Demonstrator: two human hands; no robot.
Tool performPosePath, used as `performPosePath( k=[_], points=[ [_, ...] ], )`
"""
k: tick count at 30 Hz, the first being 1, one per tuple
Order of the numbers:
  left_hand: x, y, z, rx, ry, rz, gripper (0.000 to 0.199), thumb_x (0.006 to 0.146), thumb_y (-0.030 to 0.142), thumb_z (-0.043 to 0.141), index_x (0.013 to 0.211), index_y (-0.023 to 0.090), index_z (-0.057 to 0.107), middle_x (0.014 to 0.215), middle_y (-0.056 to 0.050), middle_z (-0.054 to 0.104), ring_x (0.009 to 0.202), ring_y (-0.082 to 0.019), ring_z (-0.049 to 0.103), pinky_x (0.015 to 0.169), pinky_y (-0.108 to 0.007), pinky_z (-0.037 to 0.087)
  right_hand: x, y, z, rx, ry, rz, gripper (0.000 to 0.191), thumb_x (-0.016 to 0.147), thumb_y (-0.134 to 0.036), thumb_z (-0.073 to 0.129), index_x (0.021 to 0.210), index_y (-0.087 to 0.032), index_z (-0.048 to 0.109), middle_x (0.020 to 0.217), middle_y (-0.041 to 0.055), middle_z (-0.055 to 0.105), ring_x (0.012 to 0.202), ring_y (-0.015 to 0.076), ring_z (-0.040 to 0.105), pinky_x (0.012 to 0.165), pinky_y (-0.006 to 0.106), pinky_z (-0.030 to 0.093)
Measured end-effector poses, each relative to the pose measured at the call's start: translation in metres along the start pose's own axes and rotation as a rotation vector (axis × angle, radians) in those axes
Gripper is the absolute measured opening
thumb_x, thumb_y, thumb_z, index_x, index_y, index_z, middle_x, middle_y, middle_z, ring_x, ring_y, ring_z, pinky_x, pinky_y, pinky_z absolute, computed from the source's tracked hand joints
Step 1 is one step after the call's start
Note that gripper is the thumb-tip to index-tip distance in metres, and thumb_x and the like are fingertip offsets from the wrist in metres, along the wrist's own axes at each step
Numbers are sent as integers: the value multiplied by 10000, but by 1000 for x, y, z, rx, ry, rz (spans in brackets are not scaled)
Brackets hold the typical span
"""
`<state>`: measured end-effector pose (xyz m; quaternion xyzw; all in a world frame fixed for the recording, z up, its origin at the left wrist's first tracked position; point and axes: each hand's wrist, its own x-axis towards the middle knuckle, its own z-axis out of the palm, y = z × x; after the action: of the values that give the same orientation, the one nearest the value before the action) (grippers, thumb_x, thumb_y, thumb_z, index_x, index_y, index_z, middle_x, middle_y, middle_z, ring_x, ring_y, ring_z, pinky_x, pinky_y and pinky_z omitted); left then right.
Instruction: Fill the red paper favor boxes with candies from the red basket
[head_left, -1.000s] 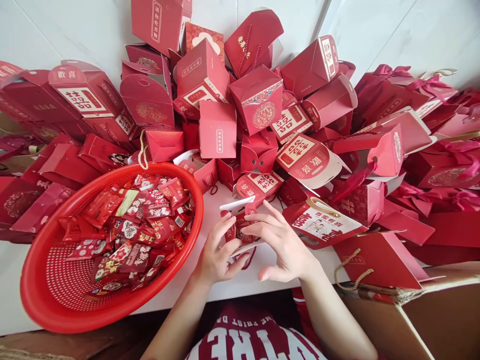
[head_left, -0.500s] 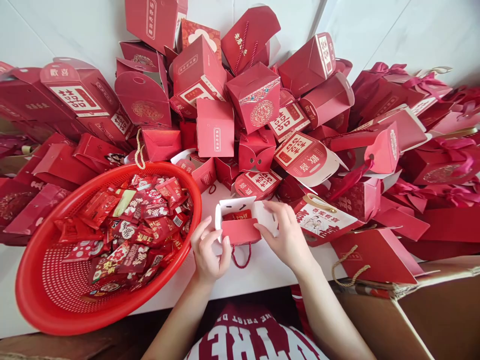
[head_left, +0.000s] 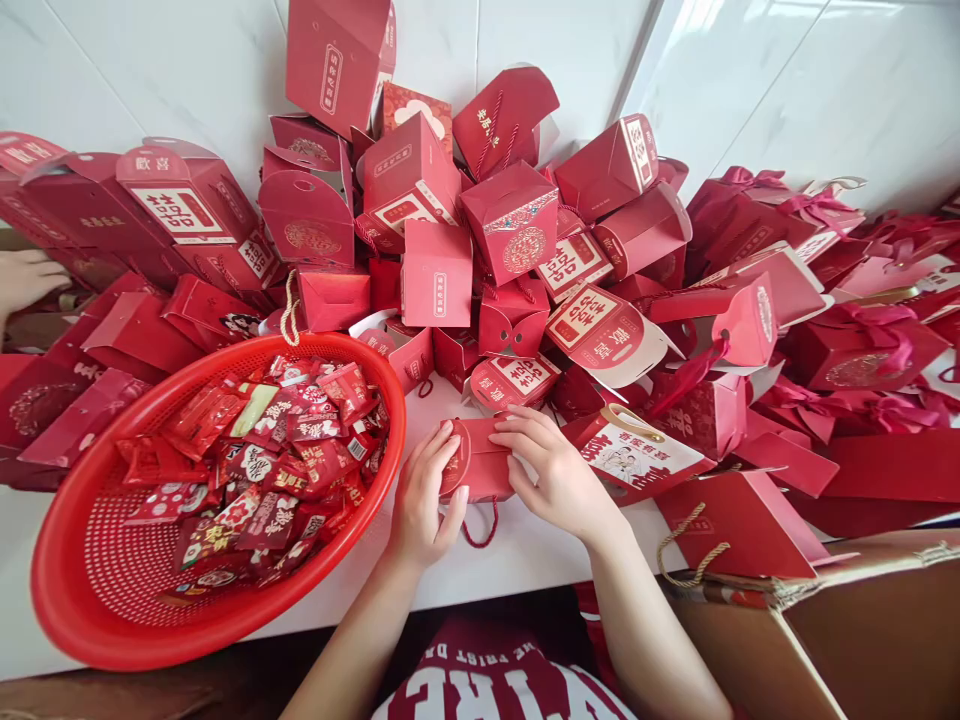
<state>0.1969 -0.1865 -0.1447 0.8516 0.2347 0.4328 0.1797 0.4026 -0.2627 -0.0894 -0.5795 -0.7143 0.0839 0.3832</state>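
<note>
A small red gift box (head_left: pixel 480 462) sits on the white table between my hands, its top flaps folded down. My left hand (head_left: pixel 424 498) wraps around its left side, with the fingers on the rounded flap and the thumb at the near edge. From the right, my right hand (head_left: pixel 551 478) grips the box, fingertips resting on the top. A dark red cord handle (head_left: pixel 481 525) loops out on the near side. The inside of the box is hidden. Left of my hands stands a red plastic basket (head_left: pixel 79 600) holding many wrapped candies (head_left: pixel 274 470).
Red gift boxes (head_left: pixel 439 275) are heaped behind and on both sides. An open cardboard carton (head_left: pixel 757 640) stands at the lower right. Another person's hand (head_left: pixel 34 280) reaches in among boxes at the far left. A tiled wall (head_left: pixel 562 40) closes off the back.
The box was open with a red packet showing inside; its flaps are now folded over the top. My hands have closed in on it. Another person's hand has appeared at the left.
</note>
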Motion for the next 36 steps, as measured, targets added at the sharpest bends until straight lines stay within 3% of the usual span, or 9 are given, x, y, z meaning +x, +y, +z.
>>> performPosePath(
  k=[4,6,10,15,20,24,31,36],
  points=[
    [1,1,-1,21,-34,-12,517,944,220,529,1454,184,458,1498,-166,487,1414,-324,445,1133,-545,418,-10,-8,9,208,101,114,584,971,-227,523,1520,-260,328,1612,129,310,1488,288,347,1169,530,429],
    [1,1,-1,30,-48,-20,509,942,226,533,1445,184,467,1494,-164,489,1406,-322,450,1132,-538,415,-16,-10,16,283,123,122,711,964,-296,578,1574,-259,214,1639,128,269,1512,293,304,1200,532,385],
    [1,2,-2,32,-69,-26,510,932,236,551,1433,182,473,1489,-165,488,1389,-322,458,1129,-530,410,-24,-7,28,293,67,125,807,963,-374,601,1608,-261,129,1651,113,269,1519,284,293,1230,522,336],
    [2,2,-3,29,-75,-28,505,928,251,573,1418,168,480,1482,-168,486,1375,-315,463,1126,-511,413,-22,-3,32,147,-79,52,721,973,-419,591,1592,-277,248,1603,86,384,1518,291,292,1219,544,349],
    [1,1,-1,32,-74,-41,487,936,254,572,1408,173,486,1475,-161,491,1367,-306,470,1119,-497,426,-20,5,36,62,-56,-5,730,975,-419,594,1593,-236,251,1571,107,435,1497,281,334,1202,539,376],
    [0,2,0,22,-73,-51,499,942,263,576,1424,184,477,1477,-153,488,1371,-298,470,1133,-486,419,-24,15,46,82,25,-110,556,975,-392,598,1485,-230,447,1503,101,519,1485,297,353,1196,567,368],
    [-4,2,0,-119,1,-144,676,960,273,540,1571,187,265,1603,-178,328,1475,-324,360,1173,-529,383,-33,21,47,163,249,-109,384,972,-242,563,1356,-230,565,1415,119,576,1358,294,505,1110,530,457],
    [-3,2,0,-129,-62,-74,745,946,320,551,1600,173,226,1638,-171,277,1503,-346,304,1208,-555,319,-34,21,44,71,274,-120,321,960,-221,569,1276,-223,620,1316,114,639,1284,295,557,1044,518,484]
  ],
)
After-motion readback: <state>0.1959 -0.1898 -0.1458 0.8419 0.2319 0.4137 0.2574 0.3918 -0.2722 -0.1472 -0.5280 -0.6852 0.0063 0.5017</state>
